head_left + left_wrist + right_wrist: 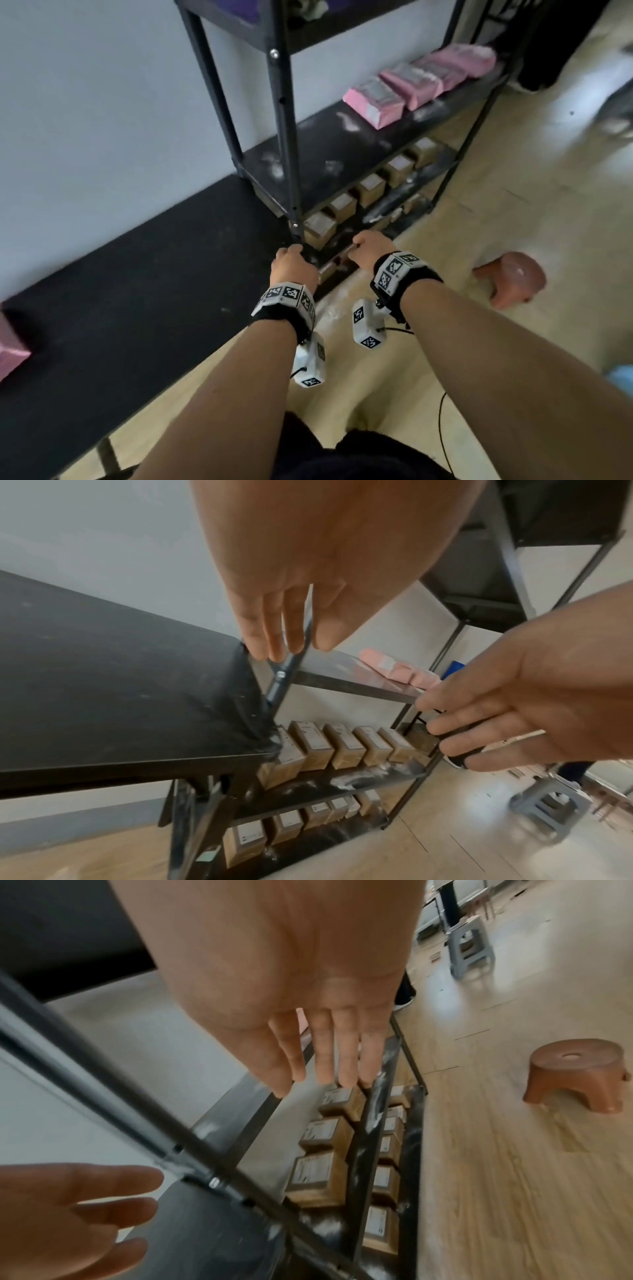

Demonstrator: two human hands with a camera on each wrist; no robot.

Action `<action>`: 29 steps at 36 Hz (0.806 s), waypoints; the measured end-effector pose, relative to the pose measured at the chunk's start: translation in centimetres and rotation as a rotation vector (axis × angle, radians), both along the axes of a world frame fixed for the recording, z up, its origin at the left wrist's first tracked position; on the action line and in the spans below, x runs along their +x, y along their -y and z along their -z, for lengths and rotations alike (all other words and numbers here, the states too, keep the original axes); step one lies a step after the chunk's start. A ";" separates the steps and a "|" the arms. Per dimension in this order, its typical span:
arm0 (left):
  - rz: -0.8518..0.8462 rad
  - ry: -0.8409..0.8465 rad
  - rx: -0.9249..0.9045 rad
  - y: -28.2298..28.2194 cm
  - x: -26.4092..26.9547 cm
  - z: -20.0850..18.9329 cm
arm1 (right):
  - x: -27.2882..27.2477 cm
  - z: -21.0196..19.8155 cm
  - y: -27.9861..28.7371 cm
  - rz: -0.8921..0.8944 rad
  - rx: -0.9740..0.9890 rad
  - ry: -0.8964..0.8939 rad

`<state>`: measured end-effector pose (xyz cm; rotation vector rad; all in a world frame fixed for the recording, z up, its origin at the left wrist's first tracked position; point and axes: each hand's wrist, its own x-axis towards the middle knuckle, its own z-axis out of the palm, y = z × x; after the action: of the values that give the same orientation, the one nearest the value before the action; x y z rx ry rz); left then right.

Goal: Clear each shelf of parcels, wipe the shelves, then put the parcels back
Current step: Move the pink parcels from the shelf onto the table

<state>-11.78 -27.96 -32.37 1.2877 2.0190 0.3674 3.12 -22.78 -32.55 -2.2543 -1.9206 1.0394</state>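
From the head view, both hands reach down toward the low end of a black metal shelf rack (284, 113). The left hand (293, 265) and the right hand (371, 248) are seen from the back, so the fingers cannot be judged here. Pink parcels (407, 87) lie in a row on a dusty middle shelf (329, 154); brown cardboard parcels (371, 186) line the shelf below. A black tabletop (120, 301) stands just beside the rack, with a pink parcel (10, 349) at its left edge. A brown plastic stool (510, 277) sits on the wooden floor (513, 192).

In the left wrist view, the left hand's fingers (274, 626) are straight and loosely spread, holding nothing, near the rack's upright post (284, 680). The right hand's fingers (479, 721) are extended too. Brown parcels fill two lower shelves.

In the right wrist view, the right hand's fingers (325, 1050) hang straight and empty above the brown parcels (318, 1175).
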 end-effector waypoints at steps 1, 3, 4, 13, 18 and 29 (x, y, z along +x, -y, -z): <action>0.016 -0.002 0.001 -0.6 1.3 -0.1 | 1.4 -0.1 -0.4 0.022 0.000 0.003; 0.052 -0.020 0.006 -1.9 3.6 -0.4 | 4.0 -0.4 -1.4 0.045 -0.007 -0.002; 0.069 -0.029 0.007 -2.6 4.6 -0.5 | 5.1 -0.6 -1.8 0.050 -0.010 -0.003; 0.144 -0.048 0.013 -10.8 12.2 -0.8 | 12.2 -1.7 -8.7 0.111 0.018 -0.016; 0.155 -0.029 -0.003 -17.7 15.6 -0.4 | 15.7 -1.9 -14.4 0.129 0.057 -0.036; 0.118 0.012 0.059 -29.7 21.3 -0.5 | 22.5 -3.1 -26.2 0.166 0.058 0.014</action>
<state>9.54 1.74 -31.85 1.4300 1.9245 0.3809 25.60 3.41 -29.44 -2.3473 -1.7090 0.9373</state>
